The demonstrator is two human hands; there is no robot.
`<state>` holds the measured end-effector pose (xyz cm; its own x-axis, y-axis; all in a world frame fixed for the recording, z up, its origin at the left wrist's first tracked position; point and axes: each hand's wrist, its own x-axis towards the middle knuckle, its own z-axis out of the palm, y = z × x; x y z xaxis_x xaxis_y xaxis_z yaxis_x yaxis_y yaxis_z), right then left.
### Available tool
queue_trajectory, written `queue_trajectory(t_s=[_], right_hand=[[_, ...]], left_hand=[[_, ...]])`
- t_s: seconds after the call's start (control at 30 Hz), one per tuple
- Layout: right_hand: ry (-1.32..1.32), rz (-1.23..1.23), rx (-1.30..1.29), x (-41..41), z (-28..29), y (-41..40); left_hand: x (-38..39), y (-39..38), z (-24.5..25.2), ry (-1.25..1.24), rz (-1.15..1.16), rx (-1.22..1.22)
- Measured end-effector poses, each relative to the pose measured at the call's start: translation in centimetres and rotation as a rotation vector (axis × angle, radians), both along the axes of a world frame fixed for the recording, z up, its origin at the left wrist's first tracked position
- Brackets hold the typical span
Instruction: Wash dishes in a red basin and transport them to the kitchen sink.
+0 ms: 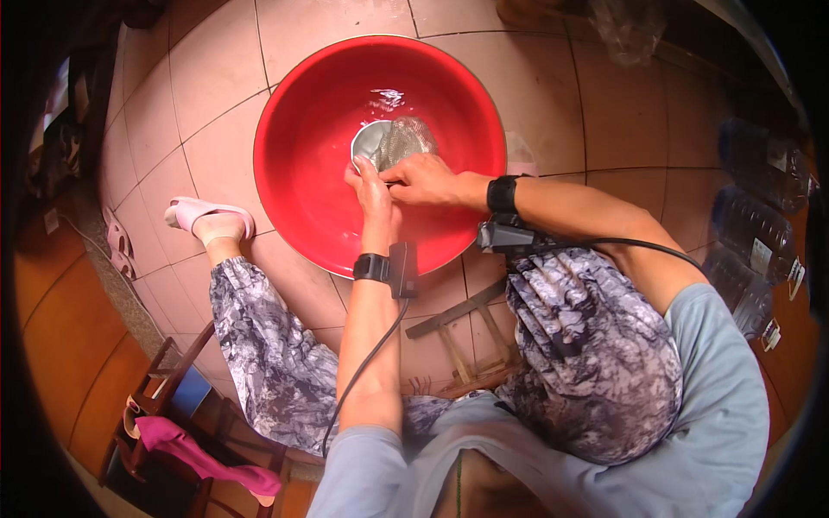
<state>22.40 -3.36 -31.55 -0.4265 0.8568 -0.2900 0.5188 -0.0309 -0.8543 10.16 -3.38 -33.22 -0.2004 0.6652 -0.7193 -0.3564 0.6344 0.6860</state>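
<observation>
A large red basin (pixel 311 162) holding water stands on the tiled floor. Over its middle, my left hand (pixel 374 188) grips the near rim of a round white-rimmed metal bowl or cup (pixel 369 139). My right hand (pixel 424 180) lies close beside it, fingers curled, and pinches the near end of a greyish, mesh-like cloth or scrubber (pixel 408 139). That mesh piece covers the right side of the bowl. What exactly the right fingertips hold is partly hidden by the hands.
A wooden stool frame (pixel 460 317) is between my legs. Large clear plastic bottles (pixel 754 220) stand at the right. At lower left, a pink cloth (pixel 201 453) hangs over a dark chair (pixel 152 479). Pink slippers (pixel 118 243) lie at the left.
</observation>
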Motion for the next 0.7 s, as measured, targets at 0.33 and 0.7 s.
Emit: queue_trajectory(t_s=[0.33, 0.7], right_hand=[[-0.162, 0.100, 0.464, 1.0, -3.5, 0.6], [-0.076, 0.283, 0.622, 2.2, -3.2, 0.3]], left_hand=[[-2.9, 2.1, 0.2, -0.107, -0.326, -0.040], [-4.9, 2.6, -1.5, 0.071, -0.492, 0.000]])
